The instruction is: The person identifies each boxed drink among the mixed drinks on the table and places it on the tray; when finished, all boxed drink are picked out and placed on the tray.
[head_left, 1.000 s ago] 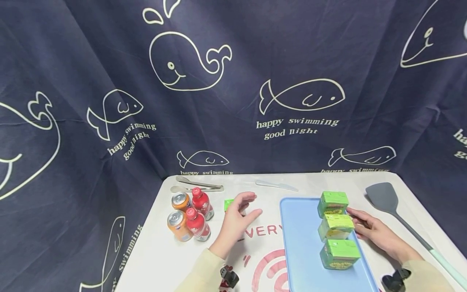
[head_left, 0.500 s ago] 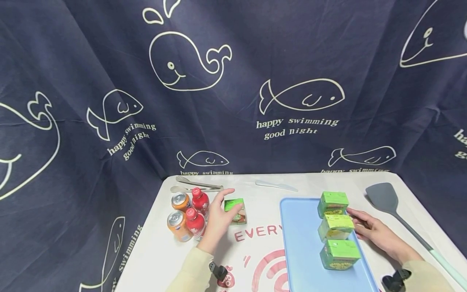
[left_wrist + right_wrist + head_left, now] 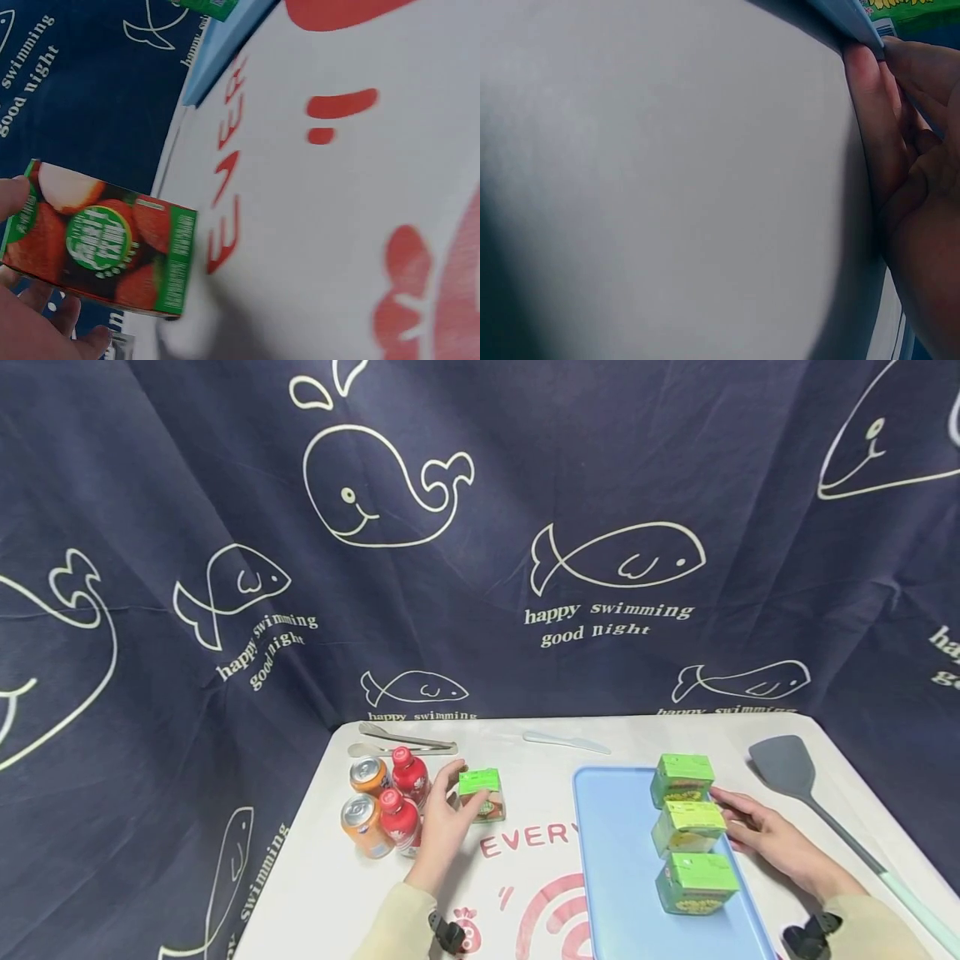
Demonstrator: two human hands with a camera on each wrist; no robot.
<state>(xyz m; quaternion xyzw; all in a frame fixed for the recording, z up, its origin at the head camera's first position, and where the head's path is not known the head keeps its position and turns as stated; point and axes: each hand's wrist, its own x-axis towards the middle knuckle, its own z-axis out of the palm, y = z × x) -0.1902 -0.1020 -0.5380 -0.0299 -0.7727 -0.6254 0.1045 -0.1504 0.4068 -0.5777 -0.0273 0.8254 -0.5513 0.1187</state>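
My left hand (image 3: 442,827) is at a small juice box (image 3: 478,781) with a green top, left of the tray. In the left wrist view, the thumb is on one end of the juice box (image 3: 101,238) and the fingers curl along its other side; its face shows red fruit. At the right, my right hand (image 3: 776,839) pinches the long edge of a light blue tray (image 3: 618,877). The right wrist view has thumb and finger on either side of the tray rim (image 3: 847,19). Three green boxes (image 3: 682,777) stand in a row along the tray's right side.
Close left of my left hand stand two red bottles (image 3: 400,818) and two orange cans (image 3: 366,822). Metal tongs (image 3: 405,747) and a pale knife (image 3: 566,742) lie at the back. A grey spatula (image 3: 783,764) lies right of my right hand.
My left hand has moved left and its thumb and fingers have closed round the juice box, which it partly hid before. The right hand stays at the tray edge.
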